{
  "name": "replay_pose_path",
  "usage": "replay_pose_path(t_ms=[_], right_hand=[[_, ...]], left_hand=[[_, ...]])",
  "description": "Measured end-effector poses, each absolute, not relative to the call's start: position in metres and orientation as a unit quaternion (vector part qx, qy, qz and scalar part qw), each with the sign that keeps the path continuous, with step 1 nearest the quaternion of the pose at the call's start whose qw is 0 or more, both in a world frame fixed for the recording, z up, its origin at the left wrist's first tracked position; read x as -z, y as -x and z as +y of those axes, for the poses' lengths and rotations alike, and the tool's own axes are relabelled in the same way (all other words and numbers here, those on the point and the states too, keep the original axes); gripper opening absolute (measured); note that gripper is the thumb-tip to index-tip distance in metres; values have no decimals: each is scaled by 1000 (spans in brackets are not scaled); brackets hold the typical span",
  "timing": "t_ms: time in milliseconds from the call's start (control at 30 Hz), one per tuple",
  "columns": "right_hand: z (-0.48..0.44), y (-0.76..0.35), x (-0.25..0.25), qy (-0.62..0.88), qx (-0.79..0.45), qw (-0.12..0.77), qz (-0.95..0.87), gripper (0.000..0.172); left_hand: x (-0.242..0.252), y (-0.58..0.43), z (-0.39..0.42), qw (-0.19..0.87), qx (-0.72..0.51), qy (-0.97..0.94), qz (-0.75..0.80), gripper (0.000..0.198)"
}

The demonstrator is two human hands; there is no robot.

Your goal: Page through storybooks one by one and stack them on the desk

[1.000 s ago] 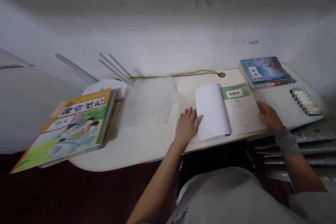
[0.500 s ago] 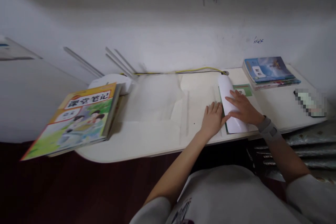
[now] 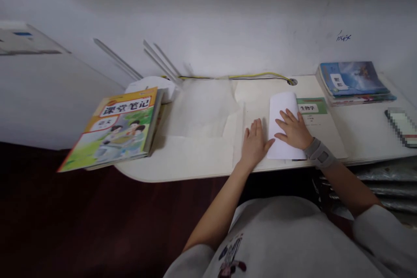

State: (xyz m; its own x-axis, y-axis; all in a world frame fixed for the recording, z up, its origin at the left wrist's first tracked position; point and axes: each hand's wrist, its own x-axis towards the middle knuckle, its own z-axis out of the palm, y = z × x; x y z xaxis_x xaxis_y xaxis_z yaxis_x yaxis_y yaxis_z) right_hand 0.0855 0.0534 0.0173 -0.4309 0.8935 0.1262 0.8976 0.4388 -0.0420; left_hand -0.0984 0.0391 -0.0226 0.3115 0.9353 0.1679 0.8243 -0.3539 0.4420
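A textbook (image 3: 321,128) with a green band across its cover lies on the white desk in front of me. Over its left part lies a white paper sheet (image 3: 282,100), its top end slightly curved. My right hand (image 3: 295,130) is spread flat on this sheet, fingers apart. My left hand (image 3: 255,144) rests at the sheet's left edge, fingers stretched out and thumb reaching toward the sheet. Neither hand grips anything. A thin translucent sheet (image 3: 202,110) lies spread on the desk to the left of my hands.
At the left, a colourful workbook (image 3: 124,124) tops a stack overhanging the desk (image 3: 182,160). Behind it stands a white router (image 3: 148,82) with antennas. Blue-covered books (image 3: 353,79) and a phone (image 3: 404,128) lie at the right. A yellow cable (image 3: 260,74) runs along the wall.
The white sheet has flattened and widened toward the left over the book. My left hand has moved slightly left, off the book. The whole view has shifted, showing more of the left side.
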Motion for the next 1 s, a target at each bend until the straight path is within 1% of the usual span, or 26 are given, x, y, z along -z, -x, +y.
replay_pose_path(t_ms=[267, 400, 500, 600, 667, 733, 800, 867, 933, 1000], right_hand=[[47, -77, -20, 509, 34, 54, -858, 44], [35, -74, -24, 458, 35, 29, -888, 45], [27, -78, -25, 446, 31, 37, -894, 50], [23, -87, -26, 482, 43, 71, -872, 52], [22, -93, -27, 509, 50, 95, -854, 53], [21, -96, -28, 525, 51, 112, -842, 54], [19, -98, -28, 531, 48, 122, -837, 55], [18, -98, -27, 534, 44, 130, -834, 55], [17, -98, -26, 541, 43, 138, -829, 55], [16, -99, -23, 550, 42, 148, -821, 55]], left_hand=[[19, 105, 42, 179, -189, -808, 528, 74], [14, 109, 42, 232, -200, -793, 526, 73], [9, 108, 28, 328, -291, -738, 514, 69], [3, 103, 7, 481, -406, -613, 477, 71], [0, 99, -4, 576, -444, -517, 452, 75], [-4, 97, -10, 644, -437, -449, 438, 80], [-8, 94, -11, 683, -401, -427, 436, 85], [-12, 93, -11, 705, -347, -443, 432, 87], [-16, 91, -12, 713, -300, -471, 423, 84], [-20, 90, -14, 710, -285, -492, 416, 82]])
